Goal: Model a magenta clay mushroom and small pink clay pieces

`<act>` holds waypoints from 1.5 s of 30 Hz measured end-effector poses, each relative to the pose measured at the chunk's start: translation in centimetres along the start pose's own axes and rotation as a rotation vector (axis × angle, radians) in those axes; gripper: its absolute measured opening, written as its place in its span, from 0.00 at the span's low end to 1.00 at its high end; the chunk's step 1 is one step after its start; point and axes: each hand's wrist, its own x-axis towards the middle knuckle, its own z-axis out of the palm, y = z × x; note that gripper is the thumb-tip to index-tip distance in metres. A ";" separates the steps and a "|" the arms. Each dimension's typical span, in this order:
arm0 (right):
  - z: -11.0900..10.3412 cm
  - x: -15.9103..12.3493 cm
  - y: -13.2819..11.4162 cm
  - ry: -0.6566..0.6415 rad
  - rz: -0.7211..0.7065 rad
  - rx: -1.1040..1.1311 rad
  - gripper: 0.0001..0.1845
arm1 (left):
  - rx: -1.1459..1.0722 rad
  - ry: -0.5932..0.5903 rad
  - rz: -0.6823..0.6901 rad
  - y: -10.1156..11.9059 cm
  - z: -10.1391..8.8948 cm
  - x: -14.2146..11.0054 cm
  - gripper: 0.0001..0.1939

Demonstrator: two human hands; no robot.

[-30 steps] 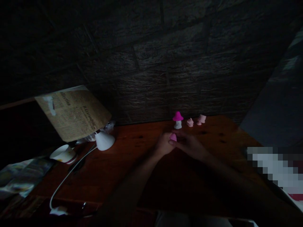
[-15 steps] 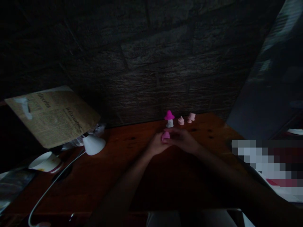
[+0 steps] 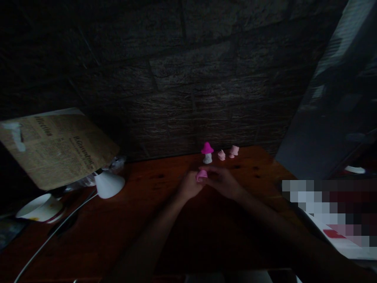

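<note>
my two hands at work above the brown wooden table [image 3: 141,220], in dim light. my left hand [image 3: 190,186] and right hand [image 3: 225,184] meet around a small pink cap-shaped piece [image 3: 202,175], each pinching it; shadow and the fingers themselves hide its lower edge and the exact grip. just beyond stands a toy mushroom [image 3: 207,158], magenta cap over grey-white stem, with a pale pink figurine [image 3: 221,155] and a pale pink goblet-shaped piece [image 3: 233,151] to its right; their finer details are too small to read. at left, the newsprint lampshade [image 3: 59,147] tilts over its white lamp base [image 3: 109,185], its corner meeting the frame's edge; the white cord [image 3: 53,235] is cut off below. containers: a white bowl [image 3: 43,207] with a dark red band sits tipped, inner wall showing; i cannot tell what it holds. at right, a pixelated patch [image 3: 332,212] masks what lies there.
</note>
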 end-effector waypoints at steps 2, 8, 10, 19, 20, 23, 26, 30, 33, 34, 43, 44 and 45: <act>-0.2 0.1 0.0 -0.009 0.009 0.012 0.20 | -0.043 0.013 0.041 0.2 0.0 0.0 0.01; -0.8 0.2 0.0 0.017 0.021 0.007 0.21 | -0.187 0.011 0.106 0.2 0.5 -0.1 0.05; -0.9 0.0 0.0 0.004 -0.001 -0.099 0.22 | -0.141 0.002 0.068 0.1 0.8 -0.2 0.08; -0.9 -0.7 -1.5 -0.057 -0.102 -0.537 0.24 | -0.015 -0.044 0.072 1.4 0.3 -0.8 0.11; -0.9 -0.7 -1.6 -0.071 -0.127 -0.513 0.22 | -0.014 -0.050 0.088 1.3 0.3 -0.8 0.09; -0.9 -0.5 -1.5 -0.105 -0.177 -0.436 0.16 | -0.030 -0.076 0.130 1.1 0.4 -0.8 0.05; -1.0 -0.2 -1.1 -0.090 -0.136 -0.407 0.15 | -0.085 -0.125 0.174 0.7 0.6 -0.7 0.05; -1.3 0.2 -0.7 -0.036 -0.066 -0.383 0.19 | -0.057 -0.128 0.187 1.0 0.5 -0.8 0.10; -1.5 0.3 -0.5 -0.005 -0.035 -0.388 0.20 | 0.049 -0.093 0.147 1.3 0.3 -1.0 0.12; -1.5 0.2 -0.5 0.001 -0.029 -0.391 0.19 | 0.078 -0.085 0.145 1.4 0.3 -1.0 0.12; -1.4 0.1 -0.2 -0.050 0.018 -0.308 0.27 | 0.155 -0.160 0.220 0.8 0.4 -0.9 0.17; -1.4 0.1 -0.2 -0.049 0.053 -0.300 0.28 | 0.193 -0.176 0.216 0.9 0.4 -0.9 0.18; -1.4 0.1 -0.1 -0.047 0.092 -0.298 0.28 | 0.229 -0.190 0.211 1.0 0.3 -0.9 0.19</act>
